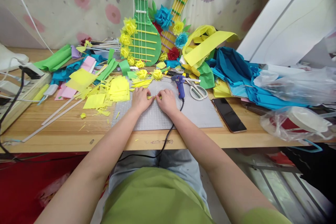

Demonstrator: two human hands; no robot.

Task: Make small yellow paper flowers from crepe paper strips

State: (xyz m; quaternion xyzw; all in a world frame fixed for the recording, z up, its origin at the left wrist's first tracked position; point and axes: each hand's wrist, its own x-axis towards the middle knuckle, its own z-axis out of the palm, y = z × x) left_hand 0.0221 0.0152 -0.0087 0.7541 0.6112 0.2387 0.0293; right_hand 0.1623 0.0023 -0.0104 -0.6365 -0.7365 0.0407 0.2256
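Note:
My left hand (142,100) and my right hand (167,101) rest close together over the grey cutting mat (147,120). Between them is a small strip of yellow paper (151,98), pinched at its ends by the fingers of both. Just beyond the hands lie two yellow paper flowers (157,74) and folded yellow paper pieces (141,83). To the left is a stack of yellow paper squares (119,89). A blue glue gun (180,85) lies right of my right hand, beside white-handled scissors (198,92).
A green paper-covered instrument (145,42) and a yellow one (181,1) lean at the back. Blue crepe paper (236,66), a phone (229,114) and a bagged cup (296,122) lie right. The glue gun's black cord (168,134) crosses the mat. White sticks (52,120) lie left.

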